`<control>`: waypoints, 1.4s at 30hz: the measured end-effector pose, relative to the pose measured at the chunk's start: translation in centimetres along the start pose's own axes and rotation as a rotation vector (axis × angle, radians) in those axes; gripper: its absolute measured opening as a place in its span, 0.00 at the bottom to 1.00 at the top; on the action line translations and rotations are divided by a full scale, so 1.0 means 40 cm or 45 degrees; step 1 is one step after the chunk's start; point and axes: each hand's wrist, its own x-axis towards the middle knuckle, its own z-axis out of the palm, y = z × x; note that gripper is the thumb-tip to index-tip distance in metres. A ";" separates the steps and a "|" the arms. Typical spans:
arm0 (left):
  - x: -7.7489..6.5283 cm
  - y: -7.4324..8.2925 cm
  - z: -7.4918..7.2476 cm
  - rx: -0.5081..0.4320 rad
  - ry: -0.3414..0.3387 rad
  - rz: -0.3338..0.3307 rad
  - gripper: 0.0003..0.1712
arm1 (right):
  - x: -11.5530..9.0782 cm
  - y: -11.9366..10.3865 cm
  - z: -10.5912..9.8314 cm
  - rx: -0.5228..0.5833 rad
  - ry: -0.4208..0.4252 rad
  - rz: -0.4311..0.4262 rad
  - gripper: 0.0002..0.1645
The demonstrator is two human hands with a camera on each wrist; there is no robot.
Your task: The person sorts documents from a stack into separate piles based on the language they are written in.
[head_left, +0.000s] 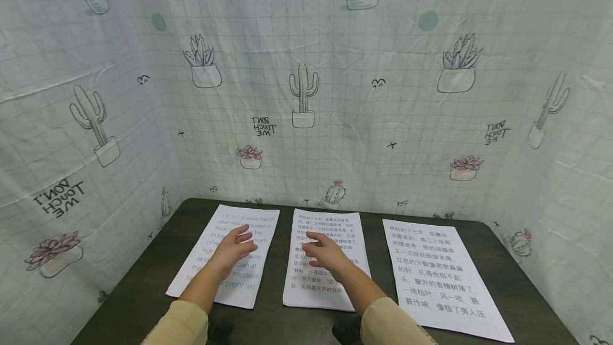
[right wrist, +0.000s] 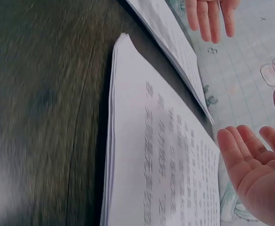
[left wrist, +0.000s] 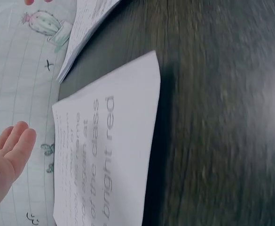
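Observation:
Three printed paper stacks lie side by side on a dark table. Over the left one, the English-text stack (head_left: 244, 281), hovers my left hand (head_left: 235, 249), fingers spread loosely with nothing in them. My right hand (head_left: 325, 252) hangs above the middle stack (head_left: 301, 292), which bears small Chinese print; its fingers are relaxed and hold nothing. In the right wrist view the middle stack (right wrist: 132, 141) shows several sheets at its edge, with the right hand (right wrist: 257, 174) beyond it, palm showing. The left wrist view catches the left hand (left wrist: 8, 162) past the English-text stack (left wrist: 123, 122).
To the right lies the third stack (head_left: 436, 276), with larger Chinese print. The dark wooden table (head_left: 287, 329) has rounded far corners. A pale cloth (head_left: 306, 164) printed with cacti hangs behind the table and along both sides.

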 end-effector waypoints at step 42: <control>0.039 0.028 0.166 0.006 -0.173 0.003 0.41 | -0.116 0.082 -0.306 -0.102 0.265 0.084 0.35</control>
